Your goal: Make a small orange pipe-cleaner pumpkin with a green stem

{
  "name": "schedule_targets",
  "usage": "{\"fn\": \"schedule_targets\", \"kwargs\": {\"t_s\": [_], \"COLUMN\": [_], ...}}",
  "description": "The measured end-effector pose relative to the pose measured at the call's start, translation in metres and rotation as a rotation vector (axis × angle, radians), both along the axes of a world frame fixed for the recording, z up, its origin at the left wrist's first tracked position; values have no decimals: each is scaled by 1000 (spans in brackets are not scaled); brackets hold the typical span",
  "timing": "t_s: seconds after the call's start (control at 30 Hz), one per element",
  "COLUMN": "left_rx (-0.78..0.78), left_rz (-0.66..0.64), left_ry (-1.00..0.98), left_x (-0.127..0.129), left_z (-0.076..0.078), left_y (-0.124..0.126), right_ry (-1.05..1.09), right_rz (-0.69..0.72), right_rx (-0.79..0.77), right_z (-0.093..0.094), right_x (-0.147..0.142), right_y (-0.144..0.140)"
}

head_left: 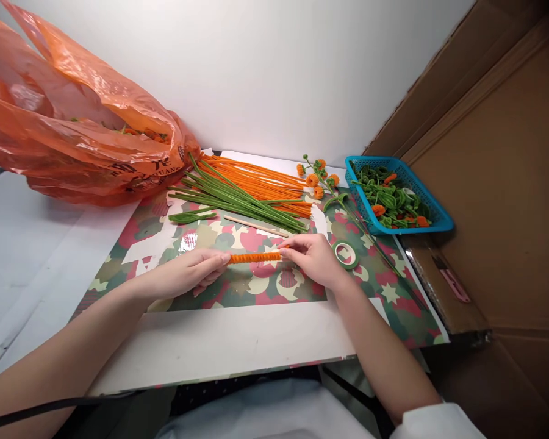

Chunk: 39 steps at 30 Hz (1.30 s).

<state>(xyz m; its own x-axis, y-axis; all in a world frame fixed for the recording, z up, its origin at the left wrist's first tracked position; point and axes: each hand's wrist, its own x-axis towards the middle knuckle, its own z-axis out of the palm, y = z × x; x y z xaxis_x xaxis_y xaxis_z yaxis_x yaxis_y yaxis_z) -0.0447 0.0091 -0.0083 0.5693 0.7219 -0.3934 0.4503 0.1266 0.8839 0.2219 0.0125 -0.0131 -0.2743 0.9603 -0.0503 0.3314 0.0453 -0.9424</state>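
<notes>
A coiled orange pipe cleaner (255,258) stretches level between my two hands, just above the patterned table cover. My left hand (205,268) pinches its left end. At the other end, the fingertips of my right hand (310,257) are closed on it. Whether a stick runs inside the coil I cannot tell. Behind my hands lies a thin wooden stick (256,226). Farther back, loose green pipe cleaners (242,201) lie across a bundle of orange pipe cleaners (251,174). A roll of green tape (346,254) rests just right of my right hand.
An orange plastic bag (96,134) bulges at the back left. A finished orange-flowered stem (318,177) lies near a blue basket (439,228) of green and orange pieces. On the right, a pink cutter (455,285) lies beside a cardboard wall (498,183).
</notes>
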Motion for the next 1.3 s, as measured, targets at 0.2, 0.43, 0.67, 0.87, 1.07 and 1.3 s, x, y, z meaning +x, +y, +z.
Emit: {"fn": "schedule_targets", "kwargs": {"t_s": [0.2, 0.43, 0.67, 0.87, 1.07, 1.3], "left_rx": [68, 157, 311, 402, 432, 408], "left_rz": [128, 88, 0, -55, -57, -40], "left_ry": [-61, -56, 53, 122, 126, 122], "left_x": [4, 3, -1, 0, 3, 0], "left_z": [-6, -9, -9, -7, -6, -4], "left_y": [-2, -4, -3, -3, -4, -2], "right_ry": [172, 553, 639, 473, 279, 219], "right_rz": [-21, -39, -65, 55, 150, 152], "right_rx": [-64, -486, -791, -781, -657, -427], "right_z": [8, 6, -4, 2, 8, 11], "right_x": [3, 9, 4, 6, 11, 9], "right_y": [2, 10, 10, 10, 8, 3]}}
